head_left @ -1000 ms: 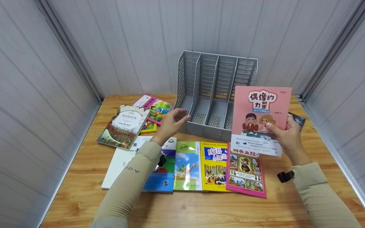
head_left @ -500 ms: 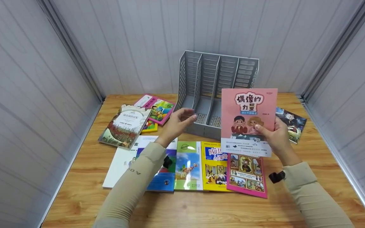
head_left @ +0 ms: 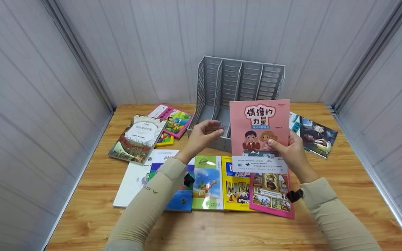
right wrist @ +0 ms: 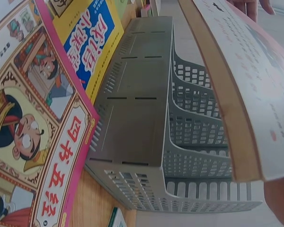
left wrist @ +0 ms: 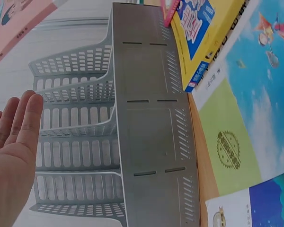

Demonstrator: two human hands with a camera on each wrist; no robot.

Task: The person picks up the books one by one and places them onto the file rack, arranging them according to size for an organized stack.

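Now the person's right grip [head_left: 294, 153] holds a pink book [head_left: 253, 136].

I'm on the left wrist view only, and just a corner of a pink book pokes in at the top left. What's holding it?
Observer: The person's right hand grips the pink book, the one with two cartoon figures on its cover, near its right-hand edge.
Operator: Got it. And what lies past the right end of the gray file rack?
Observer: A dark-covered book lies on the wooden table there.
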